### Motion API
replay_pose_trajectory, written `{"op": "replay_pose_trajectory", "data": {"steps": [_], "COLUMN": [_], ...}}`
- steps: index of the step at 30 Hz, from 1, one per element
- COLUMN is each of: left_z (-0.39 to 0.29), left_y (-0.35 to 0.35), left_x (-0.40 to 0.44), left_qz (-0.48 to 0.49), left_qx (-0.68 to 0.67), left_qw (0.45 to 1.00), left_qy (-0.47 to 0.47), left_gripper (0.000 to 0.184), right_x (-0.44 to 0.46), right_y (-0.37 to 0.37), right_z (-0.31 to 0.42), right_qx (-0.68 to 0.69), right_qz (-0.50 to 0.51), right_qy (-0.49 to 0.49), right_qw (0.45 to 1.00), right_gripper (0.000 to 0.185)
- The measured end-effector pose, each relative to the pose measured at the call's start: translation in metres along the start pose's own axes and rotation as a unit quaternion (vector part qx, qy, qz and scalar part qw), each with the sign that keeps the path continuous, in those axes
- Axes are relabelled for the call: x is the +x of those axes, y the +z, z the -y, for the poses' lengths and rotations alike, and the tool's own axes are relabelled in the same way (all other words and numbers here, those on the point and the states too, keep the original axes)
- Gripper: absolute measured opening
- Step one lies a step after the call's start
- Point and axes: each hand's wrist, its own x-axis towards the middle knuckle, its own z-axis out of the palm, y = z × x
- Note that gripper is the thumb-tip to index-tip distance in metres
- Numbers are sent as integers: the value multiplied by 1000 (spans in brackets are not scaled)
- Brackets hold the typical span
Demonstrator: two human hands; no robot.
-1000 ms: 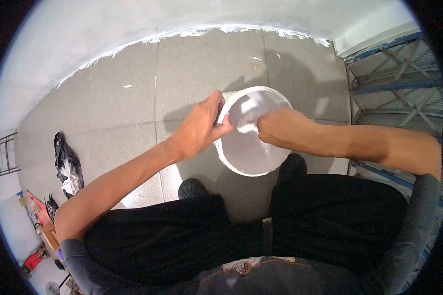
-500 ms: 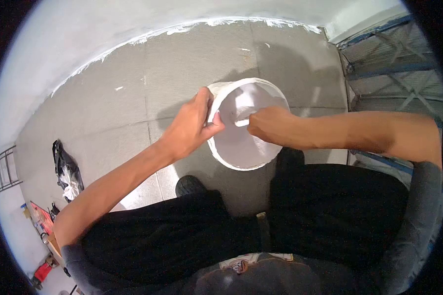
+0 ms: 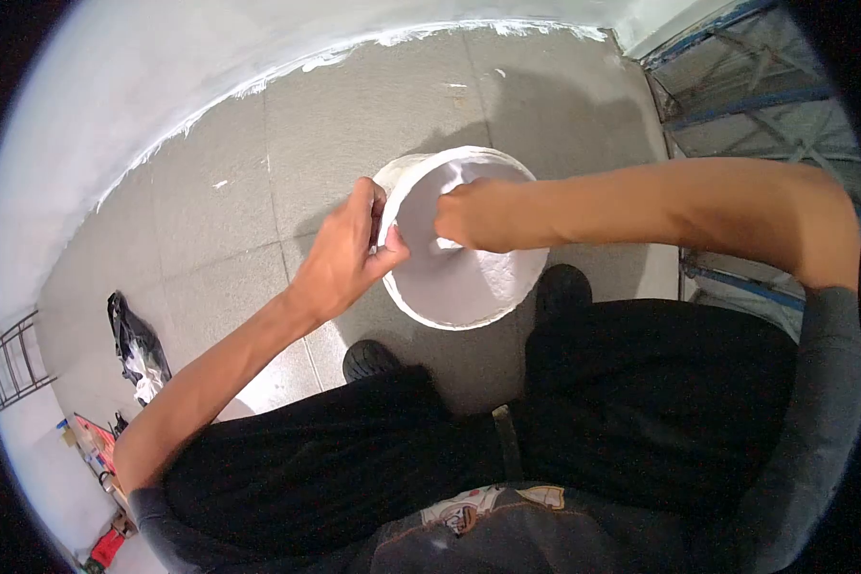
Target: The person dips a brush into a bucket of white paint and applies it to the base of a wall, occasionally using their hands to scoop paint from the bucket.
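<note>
A white bucket (image 3: pixel 493 311) stands tilted between my feet, with whitish material and brighter white patches inside. My left hand (image 3: pixel 349 244) grips its left rim, thumb over the inner edge and fingers outside. My right hand (image 3: pixel 474 215) is closed inside the bucket's mouth, near the upper middle. Something white shows just under its fingers, but what it holds is mostly hidden by the fist.
Grey tiled floor (image 3: pixel 210 210) surrounds the bucket. White-smeared wall edge (image 3: pixel 325 62) runs along the top. Blue and grey metal frames (image 3: pixel 756 124) stand at right. A black bag with white plastic (image 3: pixel 139 344) lies at left, near a dark rack (image 3: pixel 17 362).
My right hand has moved left across the inside of the bucket, and its forearm reaches farther in. My left hand still holds the rim. The whole view has shifted slightly.
</note>
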Motion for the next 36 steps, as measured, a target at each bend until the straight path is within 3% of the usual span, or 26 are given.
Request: {"op": "replay_pose_trajectory", "data": {"steps": [5,12,21,24,27,30,32,36], "left_z": [7,0,4,7,8,17,24,32], "left_y": [5,2,-3,-2,-5,-11,-14,-23], "left_x": [-1,0,3,4,6,9,10,16], "left_qz": [-31,-14,-20,-23,-17,-3,-4,0], "left_qx": [2,-6,27,32,20,12,-6,-38], "left_qw": [998,1000,999,999,999,1000,1000,999], "left_qy": [52,20,23,18,20,10,-4,-37], "left_gripper": [22,27,25,24,23,23,22,22], "right_x": [-1,5,-14,-13,-16,-55,-74,-106], "right_y": [0,6,-1,3,9,-38,-36,-51], "right_z": [-5,-2,-9,-18,-29,-18,-40,-38], "right_qx": [49,71,139,173,157,291,256,308], "right_qz": [-38,-23,-46,-86,-202,-59,-74,-101], "right_qy": [-5,32,48,48,-13,130,80,181], "right_qw": [998,997,988,980,967,946,961,928], "right_gripper": [16,27,28,27,32,32,34,32]}}
